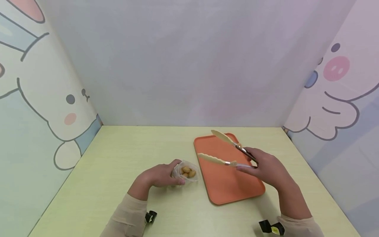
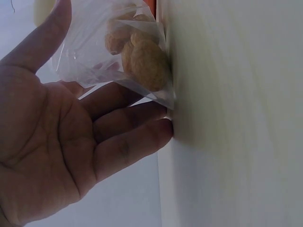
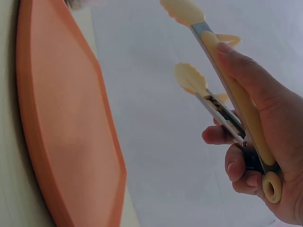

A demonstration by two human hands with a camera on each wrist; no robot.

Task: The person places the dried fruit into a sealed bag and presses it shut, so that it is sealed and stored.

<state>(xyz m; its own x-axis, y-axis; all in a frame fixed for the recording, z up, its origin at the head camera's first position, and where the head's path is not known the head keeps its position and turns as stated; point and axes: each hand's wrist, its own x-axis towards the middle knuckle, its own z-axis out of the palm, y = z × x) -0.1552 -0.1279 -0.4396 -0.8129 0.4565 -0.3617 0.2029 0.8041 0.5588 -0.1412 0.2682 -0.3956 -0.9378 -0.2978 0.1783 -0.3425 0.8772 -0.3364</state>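
Note:
My left hand (image 1: 163, 174) holds a clear plastic bag (image 1: 193, 179) between thumb and fingers, its mouth facing up. Inside lie several round brown nuts (image 1: 186, 170) that look like walnuts. In the left wrist view the bag's bottom and the fingertips (image 2: 163, 130) are right at the tabletop. My right hand (image 1: 267, 168) grips a pair of tongs (image 1: 231, 163) with cream scalloped tips and metal arms. The arms of the tongs stand wide apart, nothing between the tips. They are held above an orange tray (image 1: 237, 186), as the right wrist view shows.
The orange tray lies slightly turned on the pale yellow table (image 1: 133, 148), just right of the bag. A plain light wall (image 1: 189, 65) rises behind the table, and panels with cartoon animals (image 1: 59, 108) stand at both sides.

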